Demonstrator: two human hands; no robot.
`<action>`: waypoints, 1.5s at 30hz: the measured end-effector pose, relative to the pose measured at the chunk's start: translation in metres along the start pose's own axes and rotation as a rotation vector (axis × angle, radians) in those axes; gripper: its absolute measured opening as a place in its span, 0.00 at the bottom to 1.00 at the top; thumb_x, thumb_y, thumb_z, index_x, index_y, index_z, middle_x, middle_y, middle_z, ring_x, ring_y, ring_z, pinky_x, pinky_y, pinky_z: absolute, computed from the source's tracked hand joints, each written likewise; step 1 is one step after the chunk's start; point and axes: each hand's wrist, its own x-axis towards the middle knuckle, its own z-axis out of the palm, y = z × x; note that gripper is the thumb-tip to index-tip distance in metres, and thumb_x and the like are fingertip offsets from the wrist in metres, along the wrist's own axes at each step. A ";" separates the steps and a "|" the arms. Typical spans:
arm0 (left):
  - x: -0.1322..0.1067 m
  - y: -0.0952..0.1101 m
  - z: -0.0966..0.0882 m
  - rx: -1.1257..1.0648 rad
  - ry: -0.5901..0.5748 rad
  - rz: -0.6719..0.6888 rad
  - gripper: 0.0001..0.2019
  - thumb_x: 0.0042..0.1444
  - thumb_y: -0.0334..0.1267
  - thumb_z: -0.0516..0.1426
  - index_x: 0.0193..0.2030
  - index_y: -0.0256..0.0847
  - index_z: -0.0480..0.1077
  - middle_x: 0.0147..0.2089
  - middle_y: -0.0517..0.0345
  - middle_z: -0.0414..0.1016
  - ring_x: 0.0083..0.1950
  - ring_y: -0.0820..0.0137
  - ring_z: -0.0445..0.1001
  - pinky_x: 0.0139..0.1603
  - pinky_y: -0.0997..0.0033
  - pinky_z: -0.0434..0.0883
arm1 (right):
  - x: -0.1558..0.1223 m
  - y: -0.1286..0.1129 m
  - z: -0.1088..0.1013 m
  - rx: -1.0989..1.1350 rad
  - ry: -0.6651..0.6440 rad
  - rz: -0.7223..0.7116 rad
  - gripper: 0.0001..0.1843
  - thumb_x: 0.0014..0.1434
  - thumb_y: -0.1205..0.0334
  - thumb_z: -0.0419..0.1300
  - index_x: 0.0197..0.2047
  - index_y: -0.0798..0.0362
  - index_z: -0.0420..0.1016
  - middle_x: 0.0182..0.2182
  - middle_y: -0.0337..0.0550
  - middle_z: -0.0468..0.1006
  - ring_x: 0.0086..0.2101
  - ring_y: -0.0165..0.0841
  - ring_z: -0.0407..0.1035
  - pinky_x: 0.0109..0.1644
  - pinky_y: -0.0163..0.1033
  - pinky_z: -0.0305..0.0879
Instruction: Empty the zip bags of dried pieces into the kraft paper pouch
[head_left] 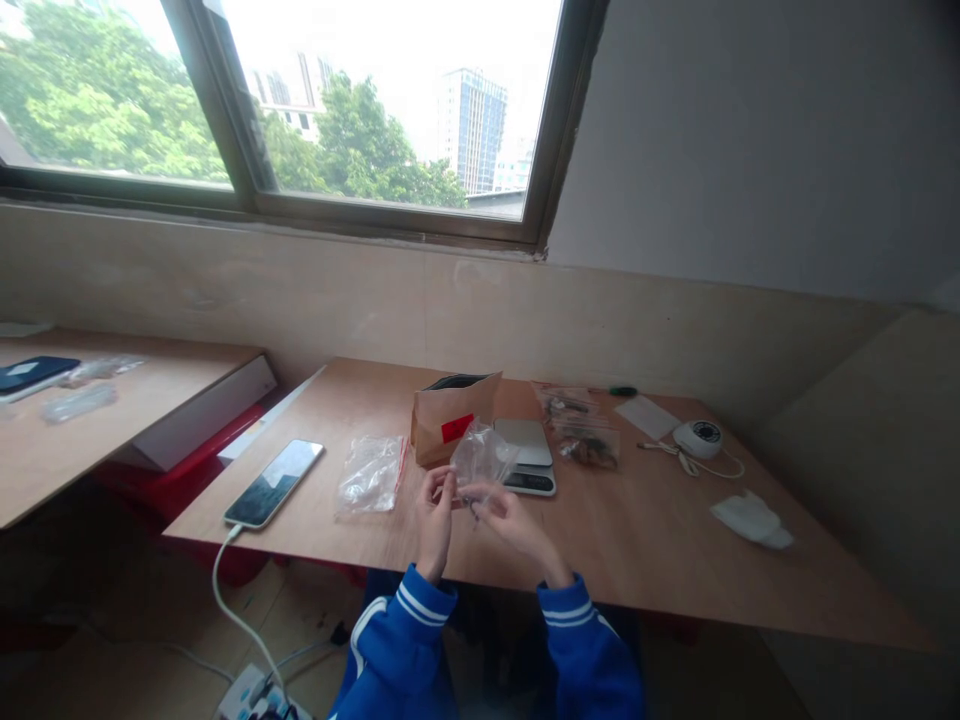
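Between my hands is a clear plastic bag (480, 452), held up above the table's front edge. My left hand (436, 505) pinches its lower left side with closed fingers. My right hand (514, 518) is closed at the bag's lower right, by some small dark thing too small to name. Just behind the bag stands an open brown paper pouch (431, 420) with a red label (457, 428). A small digital scale (525, 447) sits to the right of the bag, partly hidden by it. Left of my hands lies a stack of clear bags (369, 475).
A phone (276, 485) on a white charging cable (217, 580) lies at the left. Filled clear bags (589, 447) rest right of the scale. Farther right are a white round camera-like device (696, 438) with a cord and a crumpled white wrapper (751, 520). Another table (172, 370) stands left.
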 end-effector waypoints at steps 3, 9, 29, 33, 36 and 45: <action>0.000 0.001 -0.002 0.008 -0.004 0.003 0.16 0.53 0.50 0.59 0.40 0.38 0.71 0.39 0.55 0.72 0.38 0.69 0.74 0.31 0.74 0.73 | 0.001 -0.001 0.002 0.080 0.001 0.011 0.16 0.55 0.55 0.63 0.47 0.48 0.76 0.47 0.45 0.75 0.41 0.35 0.72 0.38 0.38 0.72; -0.003 0.014 -0.003 0.019 0.003 0.050 0.15 0.54 0.49 0.58 0.39 0.39 0.71 0.38 0.55 0.71 0.38 0.69 0.72 0.31 0.74 0.73 | 0.003 -0.011 -0.004 0.016 0.108 -0.009 0.10 0.52 0.54 0.65 0.34 0.52 0.78 0.35 0.42 0.78 0.34 0.34 0.73 0.37 0.38 0.71; -0.012 0.037 -0.037 0.014 0.763 0.385 0.09 0.56 0.43 0.54 0.33 0.40 0.65 0.29 0.64 0.63 0.29 0.75 0.62 0.31 0.74 0.61 | 0.155 -0.089 -0.024 -0.737 0.500 -0.437 0.07 0.54 0.59 0.65 0.37 0.51 0.77 0.37 0.43 0.76 0.40 0.36 0.69 0.46 0.41 0.62; -0.013 0.038 -0.028 -0.013 0.725 0.361 0.09 0.56 0.44 0.53 0.33 0.41 0.65 0.29 0.64 0.63 0.28 0.74 0.62 0.30 0.74 0.61 | 0.149 -0.086 -0.023 -0.788 0.566 -0.384 0.07 0.53 0.57 0.66 0.30 0.51 0.75 0.32 0.40 0.76 0.35 0.35 0.68 0.45 0.41 0.59; -0.013 0.034 -0.024 -0.033 0.704 0.347 0.09 0.57 0.44 0.53 0.35 0.41 0.65 0.31 0.63 0.63 0.31 0.74 0.63 0.32 0.74 0.62 | 0.148 -0.089 -0.025 -0.789 0.520 -0.380 0.07 0.53 0.56 0.66 0.30 0.50 0.76 0.32 0.39 0.77 0.33 0.34 0.69 0.44 0.41 0.59; -0.014 0.024 -0.027 -0.025 0.720 0.346 0.09 0.58 0.45 0.52 0.36 0.42 0.64 0.35 0.62 0.62 0.39 0.72 0.64 0.42 0.73 0.62 | 0.150 -0.088 -0.027 -0.694 0.478 -0.319 0.05 0.52 0.59 0.65 0.33 0.49 0.76 0.24 0.34 0.76 0.28 0.31 0.70 0.41 0.38 0.62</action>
